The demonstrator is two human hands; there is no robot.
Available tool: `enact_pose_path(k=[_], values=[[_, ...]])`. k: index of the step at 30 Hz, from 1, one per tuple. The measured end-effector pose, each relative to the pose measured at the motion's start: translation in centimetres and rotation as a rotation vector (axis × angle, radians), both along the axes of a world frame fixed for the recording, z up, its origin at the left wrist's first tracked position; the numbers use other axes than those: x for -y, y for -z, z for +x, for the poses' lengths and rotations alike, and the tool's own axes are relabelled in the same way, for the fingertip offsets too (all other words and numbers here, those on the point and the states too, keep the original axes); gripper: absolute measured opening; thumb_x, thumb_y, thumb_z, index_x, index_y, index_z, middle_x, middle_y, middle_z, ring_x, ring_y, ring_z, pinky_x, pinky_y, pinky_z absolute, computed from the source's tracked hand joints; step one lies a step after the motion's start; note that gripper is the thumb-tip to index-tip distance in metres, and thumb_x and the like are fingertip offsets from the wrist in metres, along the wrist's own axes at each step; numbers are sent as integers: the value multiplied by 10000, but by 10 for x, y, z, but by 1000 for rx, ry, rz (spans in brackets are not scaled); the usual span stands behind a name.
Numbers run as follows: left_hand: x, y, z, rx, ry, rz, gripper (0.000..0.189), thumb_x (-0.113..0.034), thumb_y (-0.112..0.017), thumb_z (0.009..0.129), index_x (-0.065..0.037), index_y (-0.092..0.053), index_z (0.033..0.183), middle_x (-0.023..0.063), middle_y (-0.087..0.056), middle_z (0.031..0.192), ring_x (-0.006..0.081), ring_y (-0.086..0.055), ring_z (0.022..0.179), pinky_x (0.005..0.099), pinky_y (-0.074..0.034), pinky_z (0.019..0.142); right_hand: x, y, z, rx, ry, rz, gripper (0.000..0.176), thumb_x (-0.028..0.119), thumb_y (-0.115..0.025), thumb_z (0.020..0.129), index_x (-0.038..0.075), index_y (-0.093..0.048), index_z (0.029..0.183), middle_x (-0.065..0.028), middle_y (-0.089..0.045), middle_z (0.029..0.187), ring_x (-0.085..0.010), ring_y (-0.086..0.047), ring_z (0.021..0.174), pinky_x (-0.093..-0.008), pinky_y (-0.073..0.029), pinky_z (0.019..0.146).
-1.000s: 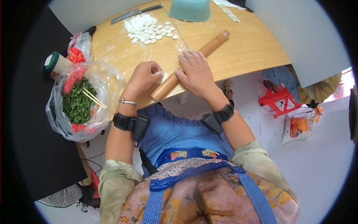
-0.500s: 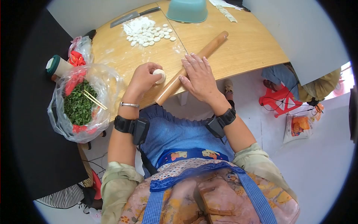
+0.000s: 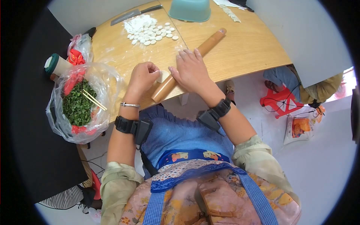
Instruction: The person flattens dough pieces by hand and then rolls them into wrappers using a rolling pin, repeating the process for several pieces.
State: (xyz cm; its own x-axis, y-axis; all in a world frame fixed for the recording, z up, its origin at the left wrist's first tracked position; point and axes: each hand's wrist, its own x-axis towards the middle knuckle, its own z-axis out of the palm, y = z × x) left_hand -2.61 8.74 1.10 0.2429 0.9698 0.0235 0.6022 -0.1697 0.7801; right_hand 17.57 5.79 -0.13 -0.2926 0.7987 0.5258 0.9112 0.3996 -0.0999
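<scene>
My left hand (image 3: 142, 77) pinches the edge of a small round dough wrapper (image 3: 162, 76) near the table's front edge. A long wooden rolling pin (image 3: 164, 90) lies slantwise, its near end against the right side of the wrapper and partly covering it. Flat on the middle of the pin rests my right hand (image 3: 193, 73), its fingers stretched out over the wood. Beyond my hands, several small dough pieces (image 3: 153, 34) lie beside a patch of white flour (image 3: 138, 23) on the wooden table (image 3: 243, 48).
A knife (image 3: 129, 17) and an upturned-looking teal basin (image 3: 189, 10) are at the back, with a row of pale dough shapes (image 3: 230, 13) to the right. Chopped greens (image 3: 78, 105) with chopsticks (image 3: 94, 99) sit in a plastic-lined container at left. A red stool (image 3: 279, 101) stands right.
My right hand and the rolling pin have moved left and toward me, and the pin now overlaps the dough wrapper. My left hand still pinches the wrapper.
</scene>
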Motion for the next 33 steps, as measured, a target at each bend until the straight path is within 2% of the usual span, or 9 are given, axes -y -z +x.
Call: enact_pose_path(k=[7, 9, 14, 16, 19, 22, 24, 27, 33], values=[[-10, -6, -5, 21, 16, -104, 234, -182, -696, 898, 51, -711, 901, 60, -675, 726, 107, -586, 656, 292, -483, 620, -44, -20, -29, 69, -35, -260, 489, 388, -498, 1003, -51, -651, 1154, -238, -608, 1337, -372, -498, 1343, -559, -334, 1140], [-12, -7, -5, -34, 12, -34, 227, -179, -685, 857, 43, -727, 874, 137, -676, 670, 209, -644, 619, 342, -521, 635, -48, -17, -35, 40, -29, -217, 495, 390, -504, 1001, -48, -644, 1186, -241, -599, 1352, -374, -486, 1356, -555, -328, 1146], [-9, -1, -4, -17, 55, 2, 176, -142, -702, 838, 33, -716, 854, 133, -679, 685, 210, -647, 630, 336, -523, 639, -28, -5, -19, -57, -24, -96, 547, 404, -516, 999, -40, -592, 1309, -238, -559, 1407, -377, -445, 1394, -540, -294, 1174], [-7, 4, -3, -45, 93, 60, 157, -128, -708, 830, 29, -710, 841, 125, -679, 691, 202, -648, 636, 332, -524, 640, -6, -4, -1, -33, -40, -83, 659, 485, -464, 1012, -56, -539, 1382, -243, -539, 1436, -370, -432, 1410, -521, -250, 1203], [-6, 4, 0, -26, 94, 76, 123, -101, -720, 811, 18, -691, 822, 98, -683, 726, 175, -650, 660, 328, -525, 635, 24, 3, 23, -46, -44, -91, 661, 456, -494, 1003, -64, -500, 1410, -243, -500, 1471, -367, -401, 1433, -521, -223, 1217], [0, 8, 1, 155, 66, 45, 133, -65, -713, 809, 19, -676, 905, 58, -664, 754, 143, -634, 667, 307, -520, 627, 36, 7, 32, -59, -39, -71, 660, 445, -502, 1000, -66, -493, 1418, -242, -477, 1488, -366, -376, 1449, -524, -213, 1222], [3, 7, 0, 395, 6, -169, 217, -35, -710, 804, 23, -647, 1003, 36, -639, 774, 127, -618, 681, 283, -512, 630, 38, 7, 34, -78, -38, -71, 660, 442, -502, 1000, -68, -492, 1419, -242, -469, 1495, -366, -366, 1455, -526, -211, 1223], [11, 5, 0, 391, -70, -208, 319, -24, -711, 802, 38, -628, 1104, 21, -617, 771, 116, -607, 685, 266, -506, 632, 36, 9, 32, -62, -33, -65, 664, 443, -506, 999, -75, -494, 1414, -241, -473, 1492, -367, -367, 1454, -529, -214, 1222], [12, -3, -4, 69, -11, -141, 254, -35, -725, 795, 44, -692, 1034, 42, -656, 796, 117, -613, 699, 273, -510, 634, 31, 7, 28, -47, -30, -61, 656, 454, -505, 1000, -82, -522, 1378, -244, -490, 1473, -372, -386, 1438, -536, -222, 1217]])
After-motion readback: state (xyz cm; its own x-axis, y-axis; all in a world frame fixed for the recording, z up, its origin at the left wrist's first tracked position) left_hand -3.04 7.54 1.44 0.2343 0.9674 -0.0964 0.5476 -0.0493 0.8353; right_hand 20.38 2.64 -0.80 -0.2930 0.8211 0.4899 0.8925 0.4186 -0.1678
